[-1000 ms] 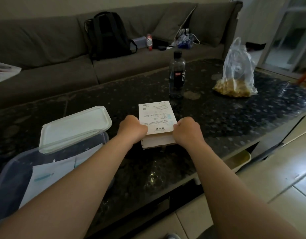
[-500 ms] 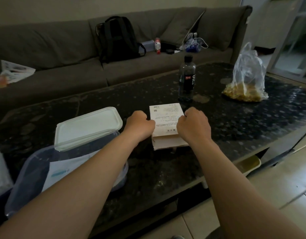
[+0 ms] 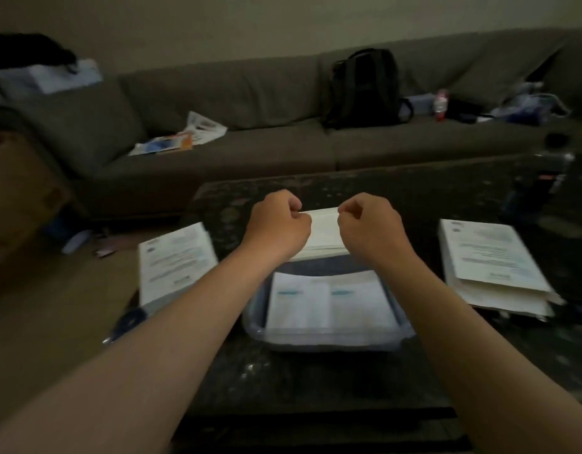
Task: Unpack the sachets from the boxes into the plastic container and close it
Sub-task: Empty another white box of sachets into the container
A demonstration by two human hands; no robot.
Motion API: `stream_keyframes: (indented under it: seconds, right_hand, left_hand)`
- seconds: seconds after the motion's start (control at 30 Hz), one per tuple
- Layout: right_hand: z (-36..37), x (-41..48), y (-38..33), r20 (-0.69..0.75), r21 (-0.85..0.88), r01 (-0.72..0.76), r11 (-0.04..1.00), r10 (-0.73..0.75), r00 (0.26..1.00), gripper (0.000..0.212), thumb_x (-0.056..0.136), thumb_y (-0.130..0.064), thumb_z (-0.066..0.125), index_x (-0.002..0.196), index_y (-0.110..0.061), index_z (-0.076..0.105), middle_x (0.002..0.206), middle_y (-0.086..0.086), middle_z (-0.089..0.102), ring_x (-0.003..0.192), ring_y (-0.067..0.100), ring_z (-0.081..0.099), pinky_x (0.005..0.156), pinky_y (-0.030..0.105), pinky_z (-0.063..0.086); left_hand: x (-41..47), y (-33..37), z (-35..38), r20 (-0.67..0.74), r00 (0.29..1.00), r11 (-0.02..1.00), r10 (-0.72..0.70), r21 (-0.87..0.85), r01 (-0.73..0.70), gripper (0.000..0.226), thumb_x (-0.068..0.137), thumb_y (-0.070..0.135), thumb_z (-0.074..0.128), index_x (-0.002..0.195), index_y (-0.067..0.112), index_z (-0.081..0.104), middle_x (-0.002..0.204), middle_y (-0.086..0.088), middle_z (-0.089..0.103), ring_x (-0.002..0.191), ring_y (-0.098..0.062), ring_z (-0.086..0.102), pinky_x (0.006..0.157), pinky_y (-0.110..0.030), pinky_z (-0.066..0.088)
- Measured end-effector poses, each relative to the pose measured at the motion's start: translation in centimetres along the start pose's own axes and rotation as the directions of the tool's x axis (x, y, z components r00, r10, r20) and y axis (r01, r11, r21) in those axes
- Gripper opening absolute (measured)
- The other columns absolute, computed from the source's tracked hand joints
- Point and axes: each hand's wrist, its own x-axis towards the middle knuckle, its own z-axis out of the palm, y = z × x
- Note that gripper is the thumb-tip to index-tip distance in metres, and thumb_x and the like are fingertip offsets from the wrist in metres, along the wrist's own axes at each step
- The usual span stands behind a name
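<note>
On the dark worktop (image 3: 316, 381), center, the plastic container (image 3: 316, 339) sits open w/ white sachets (image 3: 329, 303) lying flat inside, approx two side by side, so unpacking is partly done at least. The left hand (image 3: 276, 224) and right hand (image 3: 371, 224) are both curled, each pinching a top corner of a white flat piece (image 3: 324, 231) held just past the container's far rim. Can't tell if it's the lid or a sachet bundle, frame is blurry. The left box (image 3: 175, 260) lies beside the container and looks closed. The right box (image 3: 492, 267) lies on the other side w/ a flap loose at the near end, contents not visible. Judged: mid-task. Still to do: empty whatever's left in the boxes, then seat the lid. Container isn't closed yet.
</note>
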Motion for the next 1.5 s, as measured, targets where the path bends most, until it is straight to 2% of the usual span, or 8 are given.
stream_keyframes:
  seconds: [0.3, 0.47, 0.57, 0.77, 1.03, 1.17, 1.37, 1.5]
  right_hand:
    - [11.6, -2.2, -8.2, 0.381, 0.029, 0.112, 0.993, -0.114, 0.917, 0.024, 0.097, -0.017, 0.054, 0.120, -0.017, 0.060, 0.108, 0.000, 0.062, 0.100, 0.015, 0.059, 0.084, 0.028, 0.048]
    - [15.7, -2.0, -10.1, 0.545, -0.108, 0.108, 0.988, -0.031, 0.838, 0.014, 0.096, -0.019, 0.056, 0.110, -0.017, 0.055, 0.120, 0.007, 0.062, 0.109, 0.025, 0.060, 0.075, 0.028, 0.051]
    - [16.8, -2.3, -10.5, 0.607, -0.132, 0.143, 0.981, -0.034, 0.794, 0.036, 0.099, -0.016, 0.053, 0.135, -0.020, 0.051, 0.141, 0.002, 0.054, 0.122, 0.024, 0.056, 0.063, 0.016, 0.041]
    - [18.0, -2.7, -10.3, 0.554, -0.163, 0.165, 0.973, -0.048, 0.831, 0.043, 0.099, -0.015, 0.056, 0.141, -0.018, 0.048, 0.144, 0.003, 0.052, 0.122, 0.023, 0.055, 0.077, 0.021, 0.039]
    - [17.5, -3.0, -8.6, 0.429, -0.087, 0.120, 0.989, -0.072, 0.901, 0.045, 0.093, -0.018, 0.065, 0.136, -0.021, 0.051, 0.142, 0.002, 0.053, 0.124, 0.023, 0.055, 0.094, 0.029, 0.050]
    - [14.1, -2.5, -7.7, 0.355, 0.013, 0.115, 0.993, -0.112, 0.928, 0.039, 0.094, -0.021, 0.065, 0.131, -0.025, 0.054, 0.135, 0.001, 0.057, 0.114, 0.019, 0.060, 0.064, 0.011, 0.046]
    - [6.9, -2.4, -4.1, 0.248, 0.123, 0.084, 0.989, -0.112, 0.962, 0.028, 0.094, -0.022, 0.064, 0.119, -0.034, 0.060, 0.131, -0.004, 0.059, 0.107, 0.015, 0.062, 0.063, 0.011, 0.053]
    - [4.0, -2.9, -1.8, 0.250, 0.096, 0.091, 0.991, -0.112, 0.962, 0.030, 0.094, -0.019, 0.064, 0.119, -0.035, 0.062, 0.132, -0.007, 0.056, 0.104, 0.009, 0.056, 0.058, 0.005, 0.049]
  left_hand:
    - [-0.3, -13.7, -10.8, -0.228, 0.947, 0.972, -0.225, 0.020, 0.235, 0.032, 0.102, 0.021, 0.057, 0.135, 0.017, 0.058, 0.137, -0.004, 0.054, 0.108, -0.016, 0.051, 0.087, -0.034, 0.044]
    - [-0.5, -17.6, -11.3, -0.205, 0.892, 0.915, -0.402, -0.070, 0.397, 0.037, 0.097, 0.020, 0.057, 0.135, 0.018, 0.056, 0.135, -0.007, 0.060, 0.115, -0.029, 0.060, 0.090, -0.041, 0.054]
    - [-0.7, -18.9, -10.8, -0.115, 0.905, 0.907, -0.409, -0.158, 0.390, 0.038, 0.097, 0.013, 0.053, 0.131, 0.022, 0.066, 0.127, 0.000, 0.071, 0.101, -0.022, 0.064, 0.072, -0.028, 0.048]
    - [-0.8, -20.0, -10.0, -0.026, 0.907, 0.876, -0.419, -0.273, 0.397, 0.048, 0.094, 0.004, 0.048, 0.135, 0.025, 0.061, 0.130, 0.004, 0.070, 0.111, -0.021, 0.065, 0.085, -0.032, 0.050]
    - [-0.4, -18.2, -9.9, -0.048, 0.891, 0.825, -0.451, -0.403, 0.396, 0.044, 0.096, -0.004, 0.049, 0.133, 0.015, 0.061, 0.125, 0.000, 0.071, 0.102, -0.019, 0.064, 0.067, -0.023, 0.048]
    - [-0.8, -14.8, -9.4, -0.089, 0.890, 0.790, -0.447, -0.507, 0.345, 0.037, 0.097, -0.002, 0.054, 0.129, 0.016, 0.059, 0.122, 0.002, 0.068, 0.100, -0.016, 0.062, 0.063, -0.023, 0.047]
    - [-2.0, -9.1, -7.3, 0.209, 0.902, 0.318, -0.379, -0.886, 0.339, 0.036, 0.096, -0.006, 0.064, 0.124, 0.015, 0.067, 0.130, -0.010, 0.073, 0.110, -0.029, 0.073, 0.093, -0.044, 0.063]
    - [-2.8, -7.1, -4.5, 0.336, 0.905, 0.274, -0.260, -0.873, 0.403, 0.046, 0.101, 0.001, 0.055, 0.142, 0.022, 0.057, 0.135, -0.010, 0.070, 0.114, -0.035, 0.072, 0.087, -0.050, 0.064]
